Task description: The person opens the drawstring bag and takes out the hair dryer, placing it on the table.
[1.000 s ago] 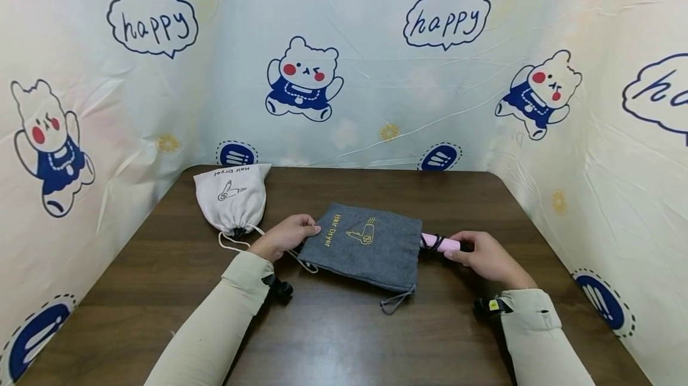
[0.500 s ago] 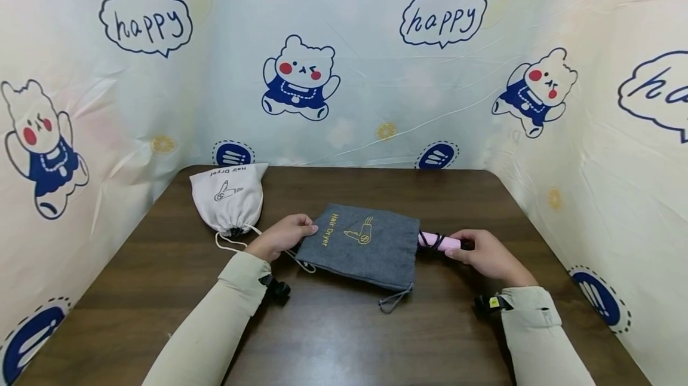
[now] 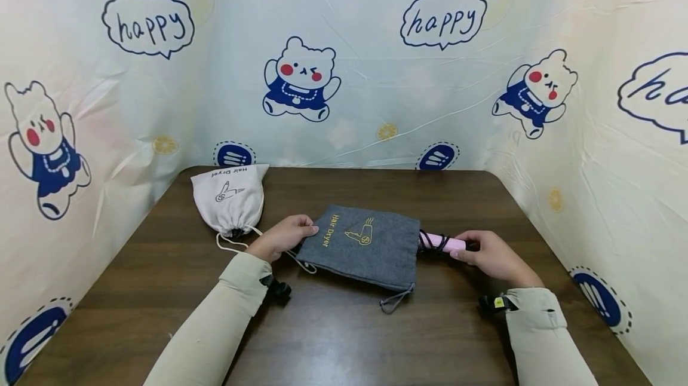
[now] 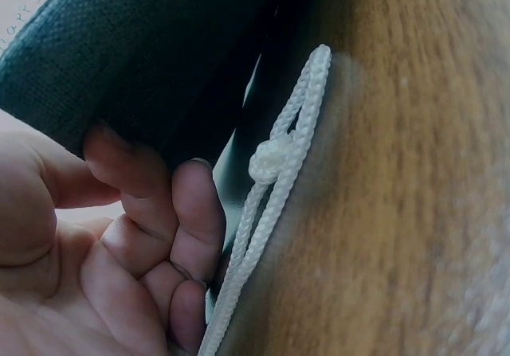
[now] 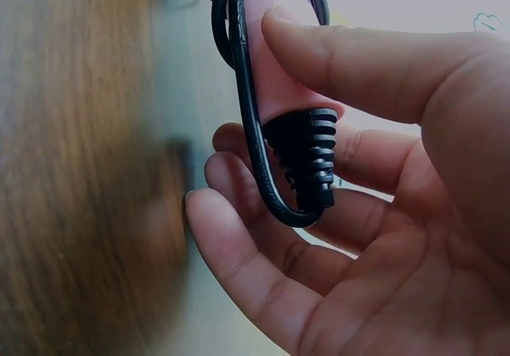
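Note:
A dark grey drawstring bag [image 3: 365,248] lies on the table, printed with "Hair Dryer" and a yellow dryer outline. At its left end my left hand [image 3: 285,236] pinches the closed corner between thumb and fingers. From the right-hand mouth sticks a pink appliance handle [image 3: 448,244], wound with black cord [image 5: 247,77]. My right hand [image 3: 491,257] grips that handle's end; the right wrist view shows the thumb on the pink side and fingers behind. A ribbed black cord sleeve [image 5: 307,153] ends the handle. Whatever joins the handle inside the bag is hidden.
A white drawstring bag [image 3: 230,198], also printed "Hair Dryer", lies at the back left of the brown wooden table [image 3: 333,338]. Its white cord [image 4: 271,161] runs under my left hand. A printed curtain [image 3: 365,93] encloses the table's back and sides.
My right hand has shifted slightly right, and a little more of the pink handle shows outside the bag. The left hand keeps its hold on the corner.

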Action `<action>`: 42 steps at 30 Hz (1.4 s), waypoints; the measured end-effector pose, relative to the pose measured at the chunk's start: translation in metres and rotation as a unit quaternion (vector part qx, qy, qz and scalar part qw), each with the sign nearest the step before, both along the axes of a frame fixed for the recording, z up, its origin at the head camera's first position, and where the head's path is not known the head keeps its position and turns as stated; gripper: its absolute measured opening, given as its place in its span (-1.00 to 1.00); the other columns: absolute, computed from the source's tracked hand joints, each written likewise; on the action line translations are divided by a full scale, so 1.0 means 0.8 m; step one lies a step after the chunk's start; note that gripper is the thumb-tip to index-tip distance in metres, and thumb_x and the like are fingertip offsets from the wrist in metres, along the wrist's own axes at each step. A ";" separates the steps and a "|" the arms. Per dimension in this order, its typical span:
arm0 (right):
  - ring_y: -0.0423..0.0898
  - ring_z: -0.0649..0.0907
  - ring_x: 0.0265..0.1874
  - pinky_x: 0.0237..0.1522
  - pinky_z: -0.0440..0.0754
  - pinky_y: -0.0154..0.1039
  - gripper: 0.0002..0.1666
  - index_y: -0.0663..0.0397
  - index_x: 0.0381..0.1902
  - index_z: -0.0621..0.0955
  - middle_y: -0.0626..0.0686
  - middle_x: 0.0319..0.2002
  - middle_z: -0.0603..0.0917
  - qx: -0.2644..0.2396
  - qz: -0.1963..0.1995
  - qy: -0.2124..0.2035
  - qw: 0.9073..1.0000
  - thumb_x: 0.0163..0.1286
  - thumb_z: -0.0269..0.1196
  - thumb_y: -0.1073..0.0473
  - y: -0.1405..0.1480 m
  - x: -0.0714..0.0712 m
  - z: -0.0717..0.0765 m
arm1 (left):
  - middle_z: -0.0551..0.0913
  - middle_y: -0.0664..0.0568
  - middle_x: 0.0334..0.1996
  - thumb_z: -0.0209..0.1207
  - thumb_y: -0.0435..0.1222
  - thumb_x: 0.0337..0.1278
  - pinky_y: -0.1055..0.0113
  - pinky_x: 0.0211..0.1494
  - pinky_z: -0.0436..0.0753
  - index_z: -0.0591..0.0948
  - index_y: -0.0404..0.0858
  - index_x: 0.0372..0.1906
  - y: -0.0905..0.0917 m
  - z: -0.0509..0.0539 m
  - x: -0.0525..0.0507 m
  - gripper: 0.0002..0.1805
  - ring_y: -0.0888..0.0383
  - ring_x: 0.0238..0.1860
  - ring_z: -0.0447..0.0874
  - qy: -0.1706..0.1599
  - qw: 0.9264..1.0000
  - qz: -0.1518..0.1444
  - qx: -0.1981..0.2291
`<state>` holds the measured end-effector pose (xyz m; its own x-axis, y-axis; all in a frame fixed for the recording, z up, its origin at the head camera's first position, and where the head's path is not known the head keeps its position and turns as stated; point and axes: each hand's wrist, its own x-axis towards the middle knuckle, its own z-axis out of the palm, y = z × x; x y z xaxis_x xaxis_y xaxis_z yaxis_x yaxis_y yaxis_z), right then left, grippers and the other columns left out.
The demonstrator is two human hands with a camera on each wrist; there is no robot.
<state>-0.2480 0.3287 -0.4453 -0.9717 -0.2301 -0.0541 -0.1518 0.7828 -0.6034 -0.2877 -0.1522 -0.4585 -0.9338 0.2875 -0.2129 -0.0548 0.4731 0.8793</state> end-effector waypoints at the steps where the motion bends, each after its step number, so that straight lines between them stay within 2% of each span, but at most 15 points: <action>1: -0.01 0.58 -0.18 -0.17 0.53 -0.15 -0.51 0.11 0.08 0.71 0.08 -0.09 0.72 0.001 0.000 0.000 1.000 0.35 0.44 -0.09 0.000 0.000 0.000 | 0.51 -0.02 -0.17 0.09 -0.17 0.57 0.17 -0.03 0.38 0.57 -0.28 -0.11 0.000 0.000 0.000 -0.77 0.03 -0.12 0.43 0.000 1.000 0.000 0.000; 9: 0.00 0.57 -0.16 -0.16 0.53 -0.16 -0.47 0.11 0.11 0.70 0.08 -0.08 0.71 0.000 -0.003 -0.016 1.000 0.37 0.42 -0.13 0.002 0.002 0.001 | 0.50 -0.01 -0.18 0.09 -0.18 0.56 0.18 -0.03 0.38 0.56 -0.28 -0.13 0.000 0.000 0.000 -0.78 0.03 -0.13 0.42 0.003 1.000 0.002 0.001; 18: -0.02 0.59 -0.30 -0.27 0.57 -0.15 -0.48 0.17 0.14 0.66 0.08 -0.19 0.67 -0.018 -0.001 -0.036 0.999 0.39 0.41 -0.06 0.006 0.004 0.003 | 0.51 -0.01 -0.18 0.09 -0.18 0.56 0.17 -0.03 0.38 0.56 -0.28 -0.12 0.001 0.001 0.001 -0.78 0.03 -0.13 0.43 0.004 1.000 0.002 -0.001; 24: -0.02 0.59 -0.32 -0.29 0.59 -0.15 -0.51 0.16 0.14 0.65 0.08 -0.22 0.67 -0.025 -0.002 -0.045 0.999 0.41 0.39 -0.03 0.007 0.004 0.005 | 0.50 -0.02 -0.18 0.09 -0.19 0.56 0.17 -0.02 0.37 0.56 -0.28 -0.13 0.001 0.002 0.001 -0.78 0.03 -0.12 0.42 0.008 1.000 0.000 0.001; 31: -0.02 0.61 -0.30 -0.27 0.59 -0.16 -0.50 0.15 0.14 0.66 0.09 -0.18 0.67 -0.025 -0.002 -0.046 0.999 0.41 0.39 -0.05 0.011 0.003 0.005 | 0.51 -0.04 -0.12 0.08 -0.19 0.57 0.15 0.01 0.37 0.56 -0.29 -0.10 0.001 0.003 0.002 -0.78 0.02 -0.08 0.42 0.004 1.000 0.000 -0.001; 38: -0.01 0.61 -0.27 -0.22 0.58 -0.14 -0.50 0.15 0.14 0.66 0.10 -0.15 0.68 -0.018 -0.002 -0.041 0.999 0.41 0.39 -0.06 0.016 0.003 0.004 | 0.50 -0.03 -0.16 0.08 -0.19 0.57 0.15 -0.01 0.36 0.56 -0.29 -0.12 0.000 0.002 0.002 -0.78 0.02 -0.10 0.41 0.006 1.000 0.001 0.002; 42: -0.02 0.61 -0.27 -0.25 0.61 -0.16 -0.51 0.17 0.13 0.64 0.11 -0.14 0.67 -0.030 0.005 -0.041 0.999 0.42 0.38 -0.04 0.013 0.003 0.003 | 0.49 -0.02 -0.18 0.09 -0.20 0.56 0.16 -0.01 0.36 0.56 -0.28 -0.13 0.001 0.001 0.002 -0.80 0.03 -0.12 0.41 0.004 1.000 0.004 0.003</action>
